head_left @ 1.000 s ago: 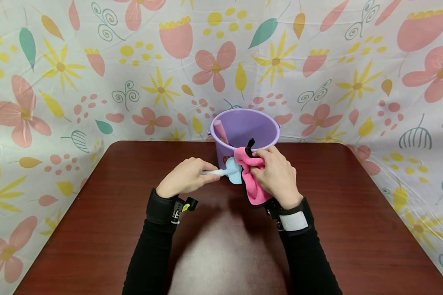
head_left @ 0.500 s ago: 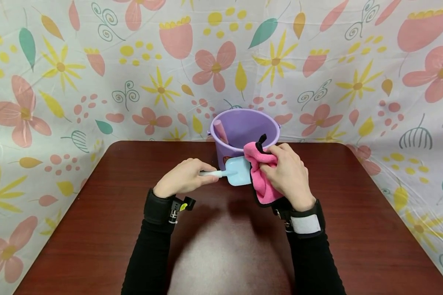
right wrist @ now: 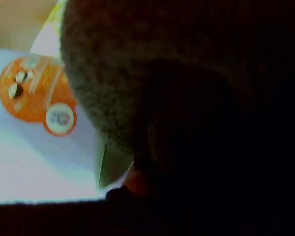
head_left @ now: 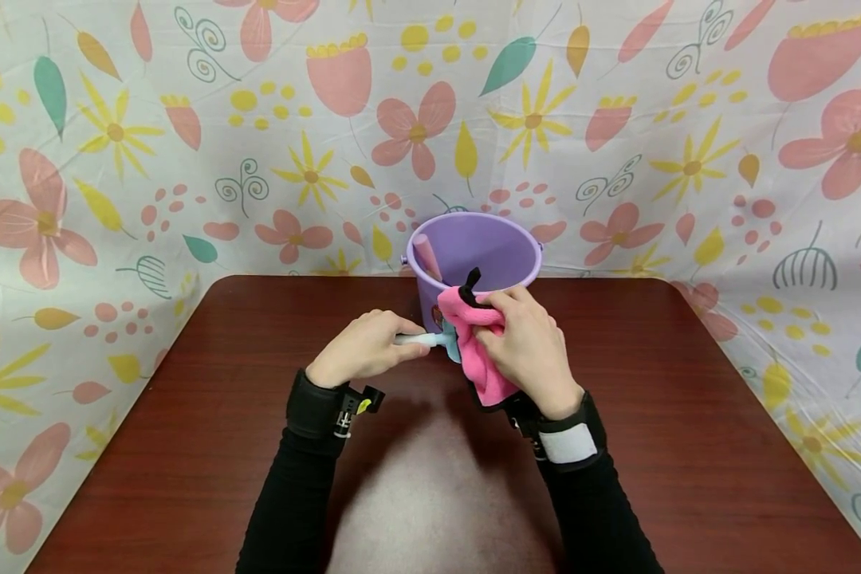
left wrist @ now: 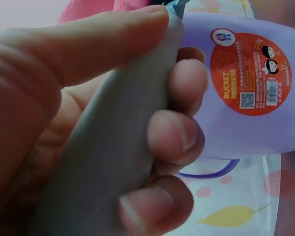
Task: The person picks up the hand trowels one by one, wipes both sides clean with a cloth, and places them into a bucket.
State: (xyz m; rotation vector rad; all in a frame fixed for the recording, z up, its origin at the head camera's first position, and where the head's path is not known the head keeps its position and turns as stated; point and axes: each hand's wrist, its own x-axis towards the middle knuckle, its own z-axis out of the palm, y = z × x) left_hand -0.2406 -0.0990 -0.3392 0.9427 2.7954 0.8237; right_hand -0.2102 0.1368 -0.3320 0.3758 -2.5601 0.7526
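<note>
Near the middle of the table, my left hand (head_left: 364,348) grips the pale handle (left wrist: 123,113) of a small light blue shovel (head_left: 454,347). Its handle points left and its blade right. My right hand (head_left: 529,343) holds a bunched pink cloth (head_left: 477,351) with black edging and a black loop. The cloth lies over most of the blade, so only a strip near the neck shows. In the left wrist view my fingers curl round the handle. The right wrist view is mostly dark, filled by cloth (right wrist: 103,73).
Just behind my hands stands a purple bucket (head_left: 502,247) with an orange-red label (left wrist: 250,73). A pink handle (head_left: 426,257) leans inside it at the left. The brown table (head_left: 653,414) ends at a flower-patterned curtain (head_left: 258,119).
My right hand slid the cloth right, baring much of the blade, then moved back left over it. The left hand stays almost still on the handle.
</note>
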